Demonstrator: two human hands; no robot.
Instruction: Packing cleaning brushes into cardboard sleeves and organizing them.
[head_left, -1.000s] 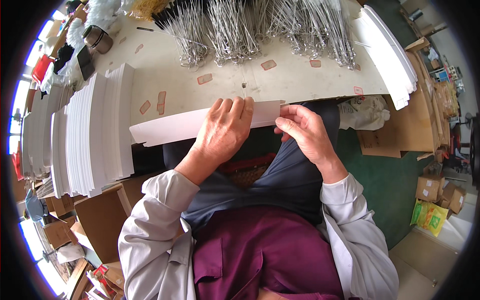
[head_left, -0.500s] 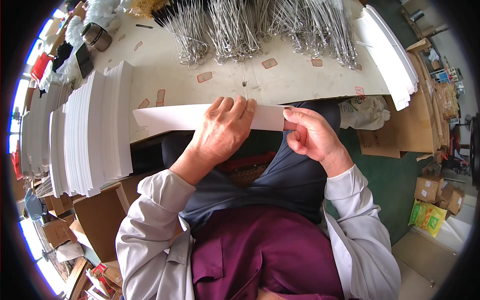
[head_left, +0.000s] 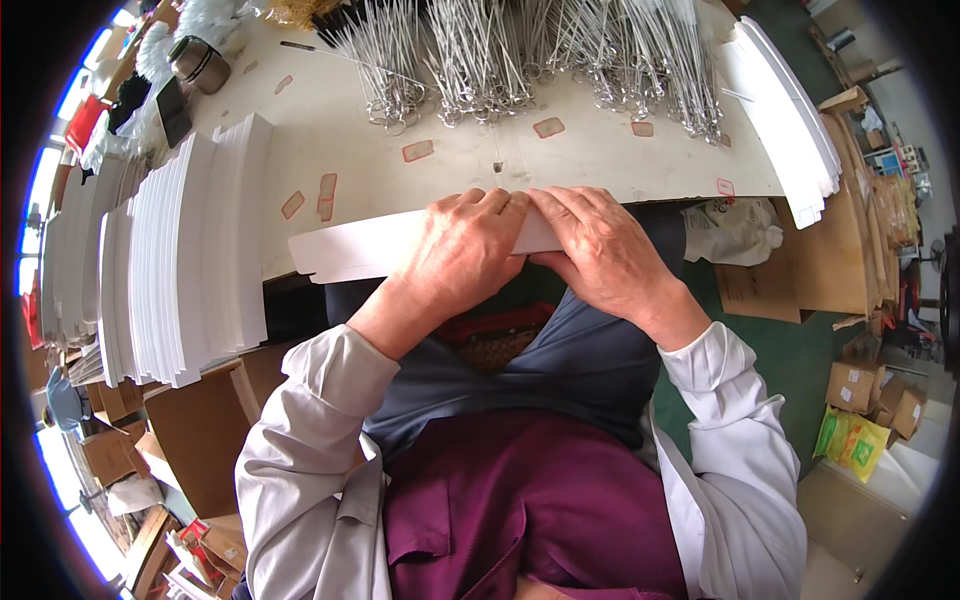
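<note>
A long, narrow white cardboard box (head_left: 355, 247) lies crosswise before me at the table's near edge, above my lap. My left hand (head_left: 462, 240) is closed round its middle, knuckles up. Over the box's right end, my right hand (head_left: 603, 240) is closed too, and its fingertips nearly meet those of the left. The fingers hide that right end. The box's left end sticks out past my left hand and shows a notched edge.
Upright stacks of flat white boxes (head_left: 170, 260) stand at left; more white boxes (head_left: 785, 110) lie at right. Bundles of metal wire brushes with looped ends (head_left: 480, 70) cover the table's far side. A metal flask (head_left: 200, 65) and a white plastic bag (head_left: 735, 232) flank the table (head_left: 580, 165).
My right hand has moved left and turned palm down over the box's right end, from pinching its tip. The box has tilted slightly, its left end dropping and shifting right.
</note>
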